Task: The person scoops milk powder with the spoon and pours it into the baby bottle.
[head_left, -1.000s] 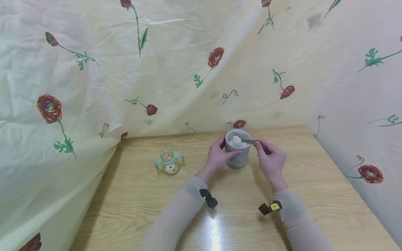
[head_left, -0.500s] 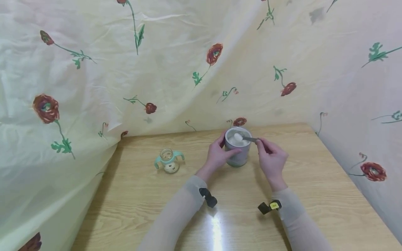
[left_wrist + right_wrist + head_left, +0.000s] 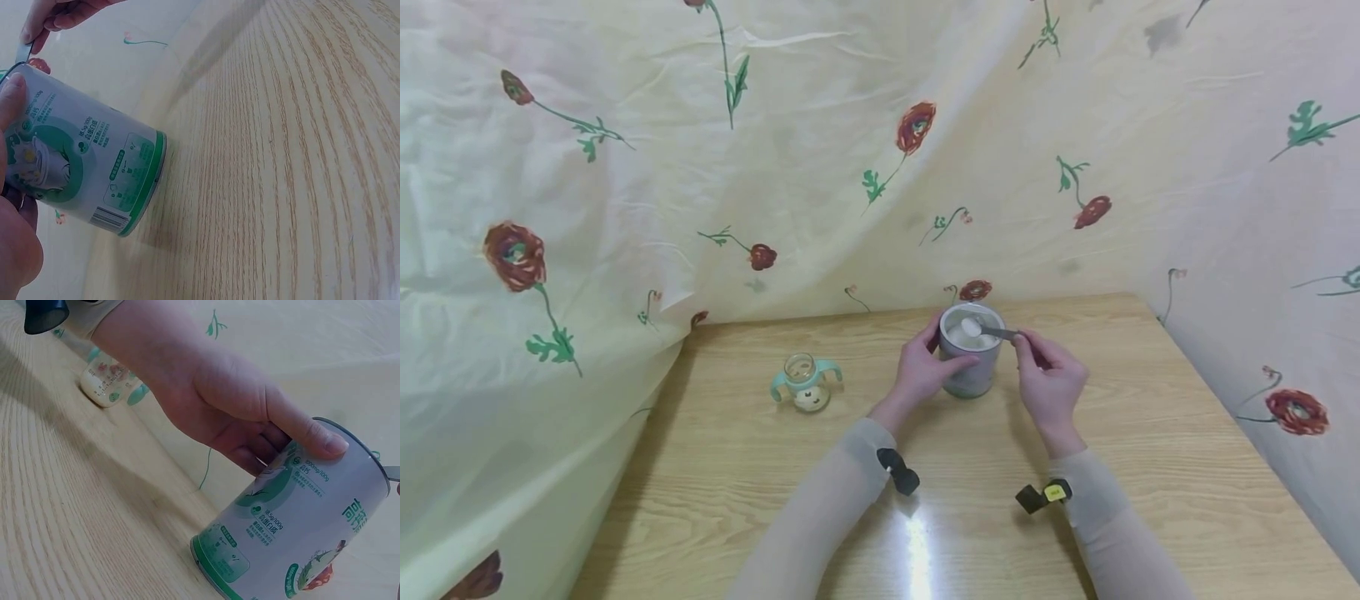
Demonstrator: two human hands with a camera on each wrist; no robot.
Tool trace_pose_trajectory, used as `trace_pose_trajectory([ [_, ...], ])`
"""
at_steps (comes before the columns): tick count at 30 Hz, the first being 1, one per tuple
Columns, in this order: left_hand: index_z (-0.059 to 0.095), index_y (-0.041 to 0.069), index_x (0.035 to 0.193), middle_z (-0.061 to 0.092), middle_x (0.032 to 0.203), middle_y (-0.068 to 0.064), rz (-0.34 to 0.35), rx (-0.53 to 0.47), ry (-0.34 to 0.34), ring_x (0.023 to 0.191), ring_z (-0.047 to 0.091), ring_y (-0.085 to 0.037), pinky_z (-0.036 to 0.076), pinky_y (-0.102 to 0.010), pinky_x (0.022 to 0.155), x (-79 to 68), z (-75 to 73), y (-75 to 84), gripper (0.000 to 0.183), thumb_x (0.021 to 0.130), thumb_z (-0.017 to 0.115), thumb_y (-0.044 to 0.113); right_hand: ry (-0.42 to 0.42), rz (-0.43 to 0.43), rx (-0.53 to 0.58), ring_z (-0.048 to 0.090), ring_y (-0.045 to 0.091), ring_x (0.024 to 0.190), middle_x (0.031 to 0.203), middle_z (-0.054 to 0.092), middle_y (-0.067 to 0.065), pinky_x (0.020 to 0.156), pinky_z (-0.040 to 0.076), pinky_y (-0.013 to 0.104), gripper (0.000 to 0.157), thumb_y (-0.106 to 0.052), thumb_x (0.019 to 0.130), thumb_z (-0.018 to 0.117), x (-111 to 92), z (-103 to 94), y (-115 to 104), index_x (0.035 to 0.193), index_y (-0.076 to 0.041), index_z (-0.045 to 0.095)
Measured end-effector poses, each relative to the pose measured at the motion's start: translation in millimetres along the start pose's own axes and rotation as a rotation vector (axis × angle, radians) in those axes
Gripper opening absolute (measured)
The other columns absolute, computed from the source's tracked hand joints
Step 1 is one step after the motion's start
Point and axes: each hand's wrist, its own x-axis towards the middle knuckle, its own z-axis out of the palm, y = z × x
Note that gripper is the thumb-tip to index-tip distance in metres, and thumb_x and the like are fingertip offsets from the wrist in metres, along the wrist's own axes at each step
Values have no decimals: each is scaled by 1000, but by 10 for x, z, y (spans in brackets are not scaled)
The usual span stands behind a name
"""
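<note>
A white milk powder can [image 3: 970, 375] with green print stands with its top open and pale powder inside. My left hand [image 3: 921, 367] grips it from the left, thumb across the front near the rim. My right hand [image 3: 1052, 379] pinches the grey handle of a spoon [image 3: 998, 332] between thumb and fingers. The spoon's bowl, holding white powder, lies over the can's opening. In the left wrist view the can [image 3: 94, 156] shows its green base band and barcode, and the right hand [image 3: 72, 15] is above the rim. The right wrist view shows only the spoon's handle [image 3: 392, 472] at the rim.
A clear baby bottle [image 3: 809, 398] with teal side handles and no cap stands left of the can on the wooden table [image 3: 715, 483]. A flower-printed cloth [image 3: 820, 167] hangs behind the table and along its sides.
The spoon's bowl has shifted slightly within the can's opening, and its white powder looks flatter than half a second ago. Both hands keep their holds; the head view has shifted a little.
</note>
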Motion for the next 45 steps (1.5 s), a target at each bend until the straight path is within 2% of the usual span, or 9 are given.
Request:
trace_pose_trajectory([
  [10, 46, 13, 163, 51, 163, -4, 0, 8, 6, 149, 49, -24, 43, -35, 120, -7, -5, 22, 95, 83, 96, 26, -5, 25, 18, 60, -8, 63, 91, 72, 38, 59, 48, 4, 9, 17, 91, 74, 9, -9, 3, 100, 20, 75],
  [19, 44, 12, 164, 50, 163, -5, -21, 17, 0, 149, 49, -26, 43, -36, 119, -27, 1, 10, 97, 83, 96, 26, -12, 119, 38, 61, -5, 62, 95, 73, 37, 57, 51, 8, 12, 13, 93, 75, -1, -26, 16, 104, 18, 76],
  [22, 45, 13, 164, 50, 163, -4, -19, 14, -6, 149, 48, -25, 43, -35, 119, -26, -3, 3, 96, 83, 96, 26, -17, 213, 52, 63, -2, 63, 90, 79, 19, 56, 52, 10, 13, 6, 96, 76, 0, -42, 98, 106, 14, 77],
  [26, 45, 15, 164, 51, 163, -2, -13, 15, -15, 149, 48, -24, 43, -35, 120, -25, -13, -2, 95, 84, 95, 27, -26, 450, 121, 65, 6, 65, 86, 80, -6, 58, 54, 13, 25, -12, 98, 80, 25, -79, 251, 113, 8, 79],
  [28, 45, 14, 164, 51, 163, -2, -7, 20, -19, 149, 48, -24, 43, -36, 120, -24, -18, 0, 95, 84, 95, 27, -22, 558, 176, 65, 8, 67, 86, 80, -6, 59, 55, 14, 31, -19, 98, 82, 43, -95, 284, 117, 5, 79],
  [30, 44, 14, 164, 50, 163, -2, -9, 25, -21, 149, 48, -23, 42, -36, 120, -20, -23, 10, 95, 85, 94, 27, -10, 622, 224, 63, 10, 67, 87, 81, -2, 60, 54, 15, 33, -19, 97, 83, 62, -97, 271, 118, 6, 78],
  [35, 43, 13, 165, 50, 164, -1, -15, 30, -25, 150, 47, -23, 42, -37, 121, -20, -28, 12, 96, 85, 94, 27, 1, 672, 269, 61, 9, 68, 87, 81, -1, 60, 54, 15, 33, -18, 97, 83, 68, -88, 262, 119, 6, 78],
  [40, 41, 12, 166, 48, 165, -3, -17, 29, -31, 151, 46, -26, 41, -40, 121, -17, -28, 7, 97, 86, 94, 26, -3, 677, 269, 62, 8, 69, 88, 81, -1, 61, 55, 15, 32, -17, 97, 82, 66, -70, 215, 120, 6, 78],
  [45, 42, 15, 166, 49, 164, -3, -21, 35, -27, 150, 47, -27, 42, -41, 121, -21, -30, 7, 95, 86, 94, 26, -9, 684, 267, 62, 9, 70, 89, 81, -1, 62, 55, 15, 28, -19, 97, 83, 69, -63, 188, 117, 1, 80],
])
